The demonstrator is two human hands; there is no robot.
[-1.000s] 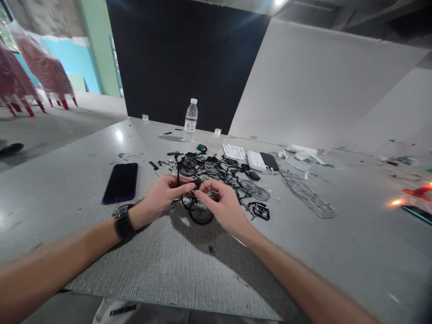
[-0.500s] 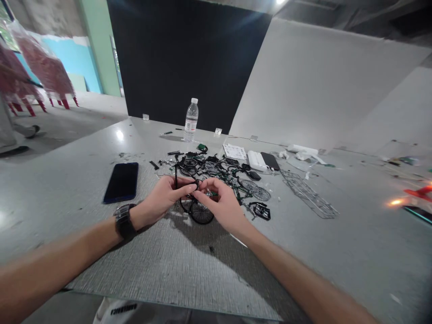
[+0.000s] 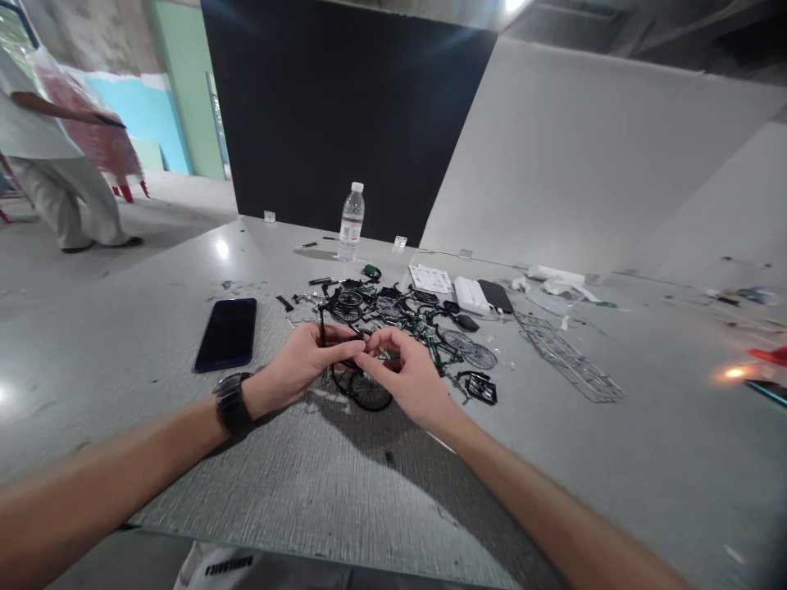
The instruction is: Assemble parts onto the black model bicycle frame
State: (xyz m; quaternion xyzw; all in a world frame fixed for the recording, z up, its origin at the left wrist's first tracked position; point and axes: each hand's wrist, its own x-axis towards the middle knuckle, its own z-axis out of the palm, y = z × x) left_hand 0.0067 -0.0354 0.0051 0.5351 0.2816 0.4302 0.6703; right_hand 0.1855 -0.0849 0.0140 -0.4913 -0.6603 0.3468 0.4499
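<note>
Both hands meet over the near middle of the table. My left hand [image 3: 306, 359], with a black watch on its wrist, is closed on a small black model bicycle [image 3: 370, 392]. My right hand [image 3: 406, 369] pinches at the same model from the right, its thumb and fingertips close to my left fingertips. The model's spoked wheel hangs below the fingers, near the tabletop. What lies between the fingertips is too small to make out. Just behind the hands spreads a pile of black, green and grey bicycle parts [image 3: 387, 306].
A dark phone [image 3: 226, 334] lies left of the hands. Behind the parts stand a water bottle [image 3: 351, 223], a printed sheet [image 3: 429, 279] and a white box [image 3: 471, 295]. Grey part frames [image 3: 569, 356] lie to the right. A person [image 3: 55, 156] stands at the far left.
A person has come into view at the far left. The view has shifted slightly. Both hands keep nearly the same place on the model, with their fingertips a little closer together.
</note>
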